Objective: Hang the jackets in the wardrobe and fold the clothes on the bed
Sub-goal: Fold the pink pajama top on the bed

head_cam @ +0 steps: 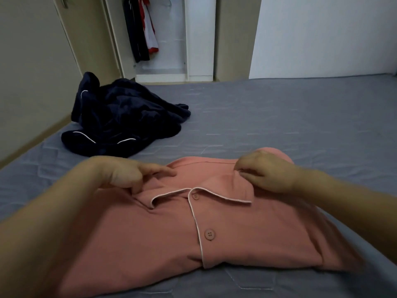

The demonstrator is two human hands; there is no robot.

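Folding step is in hand, judging by the layout: the pink shirt (pixel 214 229) is lying flat, front up, buttoned, on the near part of the bed (pixel 279 117), collar pointing away from the person, and both hands are working its shoulder line. Going left to right: the navy pile (pixel 120 119) is sitting crumpled and unfolded at the far left of the bed, well apart from the shirt. The left hand (pixel 129 175) is resting on the shirt's left shoulder just beside the collar (pixel 202 193), forefinger stretched out along the top edge, other fingers curled down onto the cloth; whether it is actually pinching fabric cannot be told. The right hand (pixel 266 171) is sitting on the right shoulder, fingers curled and pinching a small ridge of the pink cloth next to the collar. Behind, the wardrobe (pixel 163 39) is standing open with 2 jackets (pixel 141 29) hanging inside, so the hanging part looks done. Next move probably calls for a firm pinch at both shoulders, then lifting evenly and bringing the top down over the lower half, or tucking the sides in, keeping the button strip straight. The navy pile is waiting its turn after that.
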